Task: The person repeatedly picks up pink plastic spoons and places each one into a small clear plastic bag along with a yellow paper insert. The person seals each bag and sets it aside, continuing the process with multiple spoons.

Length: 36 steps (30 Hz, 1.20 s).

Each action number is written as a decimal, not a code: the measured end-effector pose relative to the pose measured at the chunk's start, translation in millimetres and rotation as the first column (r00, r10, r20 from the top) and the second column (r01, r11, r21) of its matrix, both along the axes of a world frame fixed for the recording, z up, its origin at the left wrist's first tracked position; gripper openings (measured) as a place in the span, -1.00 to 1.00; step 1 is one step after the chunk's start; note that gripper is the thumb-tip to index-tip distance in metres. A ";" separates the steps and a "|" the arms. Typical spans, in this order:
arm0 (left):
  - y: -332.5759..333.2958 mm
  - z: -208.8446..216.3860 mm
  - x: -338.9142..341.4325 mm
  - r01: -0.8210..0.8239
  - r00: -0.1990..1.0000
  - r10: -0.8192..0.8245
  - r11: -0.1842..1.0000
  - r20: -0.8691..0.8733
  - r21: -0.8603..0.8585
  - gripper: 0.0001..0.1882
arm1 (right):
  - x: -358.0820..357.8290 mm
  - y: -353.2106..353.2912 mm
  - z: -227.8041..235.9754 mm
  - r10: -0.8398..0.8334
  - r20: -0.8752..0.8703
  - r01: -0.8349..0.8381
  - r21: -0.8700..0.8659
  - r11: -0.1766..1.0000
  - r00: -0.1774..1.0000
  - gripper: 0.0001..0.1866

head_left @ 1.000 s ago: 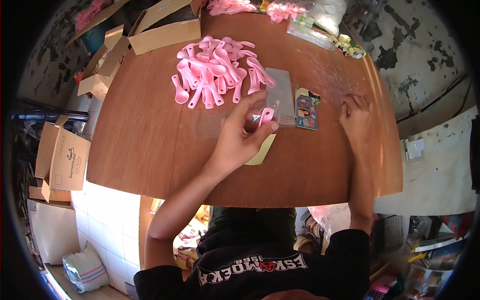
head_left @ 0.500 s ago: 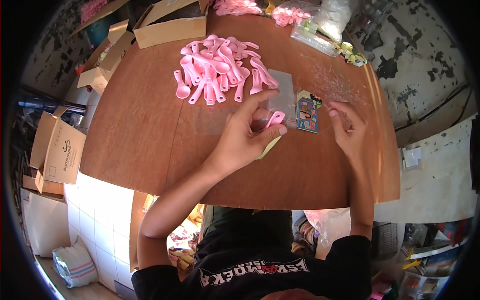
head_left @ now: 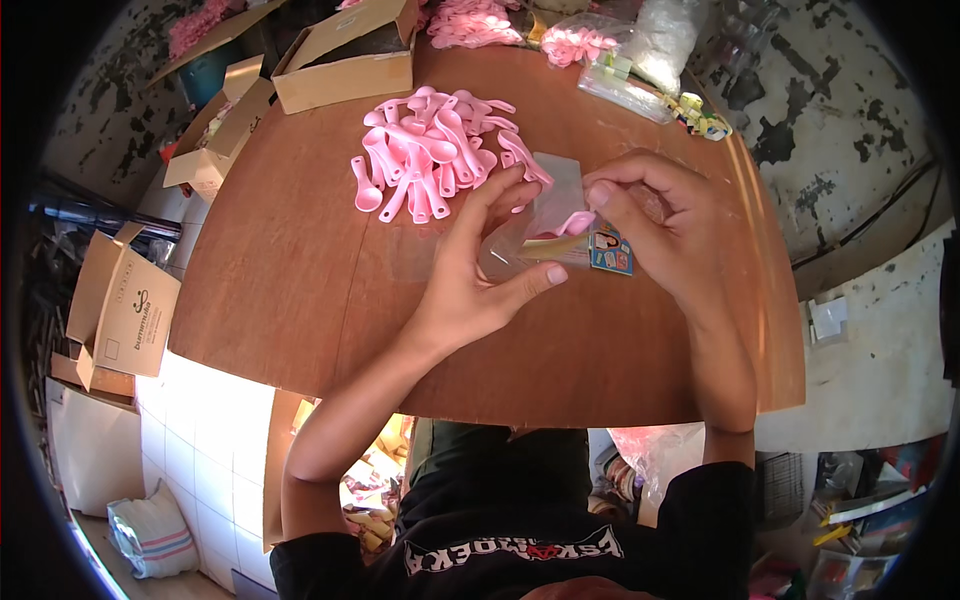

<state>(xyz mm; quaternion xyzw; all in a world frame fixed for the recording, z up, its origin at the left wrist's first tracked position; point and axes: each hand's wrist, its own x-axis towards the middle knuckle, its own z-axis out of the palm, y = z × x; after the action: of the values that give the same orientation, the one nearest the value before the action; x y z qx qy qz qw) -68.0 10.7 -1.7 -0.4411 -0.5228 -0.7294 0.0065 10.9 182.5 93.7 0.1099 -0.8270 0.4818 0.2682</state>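
Between my two hands is a clear plastic bag (head_left: 508, 247) with a pink spoon (head_left: 573, 223) and a pale yellow strip in or against it. My right hand (head_left: 655, 215) pinches the bag at its right end, just above the pink spoon. My left hand (head_left: 470, 275) is around the bag's left side, thumb and fingers spread wide apart. Under the right hand lies a small stack of blue printed cards (head_left: 610, 250), partly covered. Beyond the hands, flat clear bags (head_left: 557, 180) rest on the table. A heap of pink spoons (head_left: 425, 150) lies to their left.
The brown wooden table (head_left: 270, 270) has a curved look. An open cardboard box (head_left: 345, 80) stands at its far left edge. Bundles of pink pieces (head_left: 475, 22), plastic packs (head_left: 625, 90) and yellow-green bits (head_left: 705, 118) lie along the far edge. Another carton (head_left: 125, 305) stands left.
My right hand has moved left to the bag and closed on it. My left thumb and fingers have spread off the spoon. The spoon has shifted right and tilted flatter.
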 end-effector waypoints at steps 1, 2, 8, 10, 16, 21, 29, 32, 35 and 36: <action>-1.1 0.2 -0.2 -0.001 1.000 0.001 1.000 -0.003 0.000 -0.16 | -5.7 2.5 -5.0 0.043 -0.008 -0.043 0.042 0.998 0.999 -0.86; -2.5 0.3 0.3 -0.014 1.000 0.014 0.999 -0.013 -0.043 -0.19 | -4.9 2.0 -8.4 0.044 -0.012 -0.043 0.042 0.998 0.999 -0.86; -5.6 4.7 6.8 0.079 0.992 -0.058 0.981 0.116 -0.180 -0.55 | 10.0 -10.7 -7.4 0.015 0.085 -0.005 -0.118 0.993 0.996 -0.84; -7.7 7.0 9.1 0.163 0.977 -0.124 0.959 0.171 -0.233 -0.67 | 11.2 -10.0 -14.0 0.110 0.149 -0.061 -0.300 0.952 0.983 -0.81; -5.0 3.0 12.1 0.170 0.974 -0.138 0.970 0.182 -0.172 -0.81 | 26.3 -1.4 -45.9 0.134 0.197 -0.045 -0.402 0.914 0.971 -0.79; -0.5 -0.4 14.8 0.241 0.949 -0.203 0.960 0.240 -0.140 -0.79 | 29.8 1.5 -74.3 0.087 0.146 -0.029 -0.355 0.935 0.985 -0.81; -6.5 -3.4 9.5 0.169 0.946 -0.124 0.977 0.298 -0.130 -0.81 | 31.1 5.2 -87.2 0.059 0.158 0.010 -0.405 0.914 0.986 -0.80; -7.9 -6.8 6.5 0.126 0.959 -0.074 0.976 0.273 -0.178 -0.81 | 33.3 6.2 -88.0 0.049 0.189 0.025 -0.368 0.930 0.981 -0.79; -8.9 -2.5 5.4 0.130 0.938 -0.055 0.972 0.342 -0.198 -0.80 | 34.6 7.2 -88.6 0.096 0.233 0.032 -0.490 0.871 0.968 -0.82; -9.1 -1.3 4.5 0.143 0.927 -0.057 0.967 0.370 -0.209 -0.79 | 36.4 6.2 -85.8 0.086 0.203 0.021 -0.473 0.881 0.975 -0.82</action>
<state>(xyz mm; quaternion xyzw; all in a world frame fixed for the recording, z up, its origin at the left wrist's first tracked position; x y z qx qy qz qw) -63.5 1.7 -3.0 -0.3236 -0.5735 -0.7310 -0.1789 47.3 188.7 7.9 0.0019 -0.7069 0.6823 0.1865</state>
